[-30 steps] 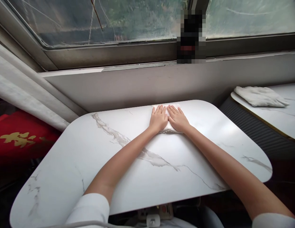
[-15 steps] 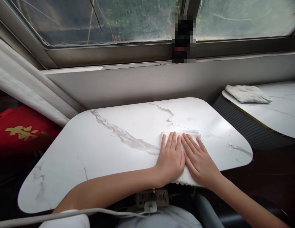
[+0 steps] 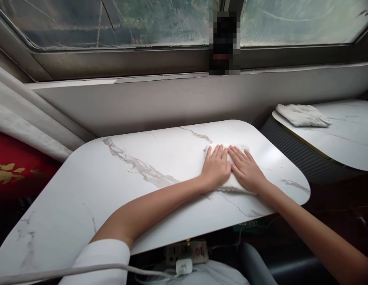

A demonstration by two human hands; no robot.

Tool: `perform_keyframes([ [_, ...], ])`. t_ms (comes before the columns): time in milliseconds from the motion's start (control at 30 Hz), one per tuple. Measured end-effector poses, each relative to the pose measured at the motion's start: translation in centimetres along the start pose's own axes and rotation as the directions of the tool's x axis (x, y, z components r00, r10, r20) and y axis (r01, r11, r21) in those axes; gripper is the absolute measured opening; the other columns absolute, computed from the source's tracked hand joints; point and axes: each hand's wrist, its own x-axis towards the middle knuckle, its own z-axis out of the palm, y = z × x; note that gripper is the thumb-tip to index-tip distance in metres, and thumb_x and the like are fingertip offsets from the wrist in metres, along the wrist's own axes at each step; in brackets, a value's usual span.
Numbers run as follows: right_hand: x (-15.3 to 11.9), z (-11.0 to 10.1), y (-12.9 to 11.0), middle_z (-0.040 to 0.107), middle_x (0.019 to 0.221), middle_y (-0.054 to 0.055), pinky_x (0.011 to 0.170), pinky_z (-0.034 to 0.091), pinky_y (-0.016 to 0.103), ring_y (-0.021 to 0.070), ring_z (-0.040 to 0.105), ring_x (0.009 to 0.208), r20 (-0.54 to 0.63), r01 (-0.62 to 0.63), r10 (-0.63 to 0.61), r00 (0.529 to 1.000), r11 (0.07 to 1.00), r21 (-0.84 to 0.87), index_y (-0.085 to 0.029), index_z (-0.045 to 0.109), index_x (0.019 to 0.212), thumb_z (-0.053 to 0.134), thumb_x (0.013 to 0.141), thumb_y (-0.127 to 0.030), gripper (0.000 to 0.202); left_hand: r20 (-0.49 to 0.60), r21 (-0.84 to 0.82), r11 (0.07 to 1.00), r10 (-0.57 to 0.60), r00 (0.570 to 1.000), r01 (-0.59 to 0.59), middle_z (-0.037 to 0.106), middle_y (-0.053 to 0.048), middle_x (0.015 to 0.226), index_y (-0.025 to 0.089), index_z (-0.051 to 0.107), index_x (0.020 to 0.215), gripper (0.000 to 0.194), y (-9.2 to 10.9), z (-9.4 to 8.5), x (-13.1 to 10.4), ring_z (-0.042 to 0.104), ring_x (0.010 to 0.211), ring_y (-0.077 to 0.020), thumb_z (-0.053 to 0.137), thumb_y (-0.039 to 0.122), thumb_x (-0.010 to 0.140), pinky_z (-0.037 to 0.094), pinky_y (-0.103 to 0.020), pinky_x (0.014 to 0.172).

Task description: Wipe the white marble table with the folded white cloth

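A white cloth lies flat on the marble-patterned white table, right of its middle. My left hand rests palm down on the cloth's left part, its fingers stretched out toward the window. Beside it my right hand presses flat on the cloth's right part, fingers also extended. The two hands nearly touch at the thumbs. Much of the cloth is hidden beneath them.
A second folded white cloth lies on another marble-patterned table at the right. A power strip with a white plug and cable sits below the near edge. Red fabric and a pale curtain are at the left.
Both hands and the cloth beneath them have moved away from me, from the table's near edge toward the window. The view has shifted slightly.
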Motion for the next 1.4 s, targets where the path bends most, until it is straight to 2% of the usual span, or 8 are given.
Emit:
perform_keyframes([
  [167,8.6,1.1,1.9,0.029,0.149,0.010,0.113,0.018,0.043,0.0191,0.023,0.138,-0.004,0.032,-0.032,0.999,0.997,0.065,-0.008,0.032,0.142,0.024,0.091,-0.027,0.055,-0.040,0.024,0.995,-0.098,0.994,0.099,0.032,-0.011,0.148,0.007,0.035,0.140,0.051,-4.8,0.3,6.3,0.023,0.138,-0.0188,0.026,0.026,0.093,0.007,-0.041,0.115],
  [300,13.2,1.8,4.2,0.030,0.149,0.011,0.112,0.017,0.043,0.0192,0.024,0.138,0.003,0.050,-0.050,0.999,0.996,0.072,-0.008,0.033,0.141,0.024,0.091,-0.026,0.054,-0.063,0.051,0.985,-0.160,0.985,0.163,0.032,-0.011,0.147,0.007,0.035,0.140,0.051,-6.5,1.0,10.8,0.023,0.138,-0.0190,0.025,0.024,0.093,0.008,-0.041,0.115],
  [533,16.2,2.7,10.7,0.032,0.148,0.009,0.112,0.020,0.042,0.0186,0.025,0.137,-0.028,0.076,-0.074,0.997,0.994,0.077,-0.011,0.034,0.141,0.021,0.092,-0.029,0.054,-0.115,0.066,0.975,-0.202,0.973,0.211,0.033,-0.012,0.147,0.006,0.036,0.139,0.051,-4.8,3.1,16.6,0.023,0.138,-0.0204,0.023,0.023,0.093,0.007,-0.042,0.115],
  [733,14.9,2.7,15.3,0.035,0.147,0.009,0.110,0.025,0.046,0.0207,0.029,0.136,-0.063,0.063,-0.059,0.996,0.996,0.062,-0.013,0.036,0.141,0.021,0.092,-0.030,0.054,-0.128,0.086,0.982,-0.158,0.979,0.170,0.035,-0.013,0.146,0.006,0.038,0.138,0.050,-1.7,4.5,18.9,0.025,0.137,-0.0206,0.023,0.024,0.094,0.009,-0.042,0.114],
  [900,10.6,1.7,16.6,0.034,0.147,0.010,0.111,0.024,0.045,0.0201,0.028,0.136,-0.070,0.019,-0.016,0.997,0.999,0.046,-0.012,0.035,0.141,0.021,0.092,-0.032,0.055,-0.103,0.070,0.992,-0.095,0.990,0.102,0.033,-0.014,0.147,0.004,0.035,0.139,0.051,1.7,5.3,18.0,0.023,0.137,-0.0219,0.023,0.026,0.095,0.008,-0.043,0.114],
  [1067,4.3,0.5,15.5,0.033,0.148,0.011,0.112,0.022,0.044,0.0194,0.026,0.137,-0.066,-0.050,0.050,0.997,0.999,0.001,-0.010,0.034,0.142,0.020,0.093,-0.032,0.055,-0.092,0.057,0.998,0.024,0.995,-0.019,0.035,-0.015,0.145,0.004,0.035,0.139,0.051,5.0,5.4,14.5,0.025,0.137,-0.0231,0.024,0.028,0.095,0.009,-0.044,0.114],
  [1267,-4.1,-0.6,10.8,0.032,0.148,0.011,0.110,0.025,0.047,0.0205,0.027,0.137,-0.135,-0.028,0.022,0.991,0.999,-0.039,-0.015,0.021,0.147,0.020,0.095,-0.030,0.054,-0.057,0.048,0.988,0.148,0.987,-0.146,0.033,-0.016,0.146,0.003,0.033,0.139,0.053,7.8,4.1,6.8,0.024,0.137,-0.0247,0.023,0.031,0.095,0.010,-0.047,0.113],
  [1400,-8.2,-1.2,6.2,0.030,0.149,0.011,0.109,0.026,0.050,0.0225,0.025,0.137,-0.167,-0.022,0.012,0.986,0.998,-0.059,-0.018,0.006,0.149,0.021,0.095,-0.027,0.056,-0.008,0.027,0.978,0.209,0.978,-0.209,0.031,-0.017,0.147,0.003,0.031,0.140,0.054,8.1,2.5,1.6,0.021,0.138,-0.0263,0.022,0.032,0.096,0.011,-0.048,0.113],
])
